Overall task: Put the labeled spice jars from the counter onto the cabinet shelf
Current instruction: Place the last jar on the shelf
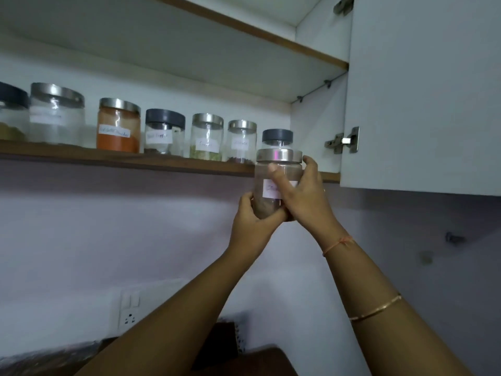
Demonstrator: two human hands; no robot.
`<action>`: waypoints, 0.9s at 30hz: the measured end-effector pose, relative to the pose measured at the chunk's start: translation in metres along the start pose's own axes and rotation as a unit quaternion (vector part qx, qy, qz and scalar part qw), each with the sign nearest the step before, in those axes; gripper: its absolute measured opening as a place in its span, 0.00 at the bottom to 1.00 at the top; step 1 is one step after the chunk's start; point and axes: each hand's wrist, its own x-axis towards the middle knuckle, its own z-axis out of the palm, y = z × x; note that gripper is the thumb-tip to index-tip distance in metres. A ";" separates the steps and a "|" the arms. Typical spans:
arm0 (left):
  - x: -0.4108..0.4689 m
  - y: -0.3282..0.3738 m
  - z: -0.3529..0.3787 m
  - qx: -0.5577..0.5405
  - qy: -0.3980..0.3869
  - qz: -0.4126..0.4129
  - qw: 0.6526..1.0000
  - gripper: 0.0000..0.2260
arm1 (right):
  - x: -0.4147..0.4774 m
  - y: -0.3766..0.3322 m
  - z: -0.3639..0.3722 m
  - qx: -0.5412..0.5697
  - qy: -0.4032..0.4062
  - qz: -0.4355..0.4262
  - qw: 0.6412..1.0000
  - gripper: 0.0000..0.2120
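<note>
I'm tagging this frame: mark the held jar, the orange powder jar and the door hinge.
Held jar (279, 156), head view, steel lid.
Orange powder jar (118, 141), head view, glass body.
Door hinge (343, 140), head view, metal arm.

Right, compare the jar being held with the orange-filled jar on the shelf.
The held jar is gripped in both hands, left hand and right hand, below shelf level; the orange jar stands on the shelf. The held jar holds brownish powder, the other orange. Both have silver lids and white labels.
</note>
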 end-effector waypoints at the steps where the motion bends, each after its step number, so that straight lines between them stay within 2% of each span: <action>1: 0.007 0.003 0.009 0.008 0.011 0.022 1.000 0.24 | 0.005 0.000 -0.005 -0.017 0.000 -0.007 1.000 0.40; 6: 0.038 0.023 0.045 0.058 0.060 0.105 0.991 0.27 | 0.040 0.003 -0.029 -0.009 0.036 -0.014 0.999 0.33; 9: 0.063 0.032 0.058 0.148 0.069 0.138 0.977 0.25 | 0.067 0.008 -0.037 0.001 0.056 -0.024 0.998 0.29; 11: 0.083 0.033 0.064 0.229 0.067 0.173 0.956 0.24 | 0.085 0.012 -0.042 -0.005 0.069 -0.031 0.997 0.29; 12: 0.094 0.032 0.066 0.291 0.070 0.198 0.933 0.24 | 0.095 0.015 -0.045 -0.014 0.078 -0.038 0.996 0.29; 15: 0.119 0.020 0.067 0.521 0.063 0.209 0.825 0.29 | 0.121 0.026 -0.049 -0.038 0.097 -0.037 0.994 0.29; 17: 0.128 0.008 0.063 0.594 0.050 0.210 0.775 0.24 | 0.137 0.037 -0.048 -0.037 0.092 -0.010 0.995 0.31; 19: 0.131 -0.003 0.056 0.610 0.067 0.270 0.742 0.17 | 0.150 0.049 -0.045 -0.052 0.084 0.022 0.995 0.32; 22: 0.133 -0.015 0.052 0.578 0.144 0.377 0.709 0.05 | 0.164 0.070 -0.038 -0.088 0.085 0.054 0.991 0.34; 24: 0.136 -0.023 0.052 0.566 0.192 0.419 0.683 0.03 | 0.172 0.082 -0.034 -0.085 0.082 0.072 0.990 0.35; 27: 0.141 -0.032 0.052 0.557 0.218 0.456 0.659 0.03 | 0.186 0.097 -0.031 -0.073 0.071 0.099 0.990 0.37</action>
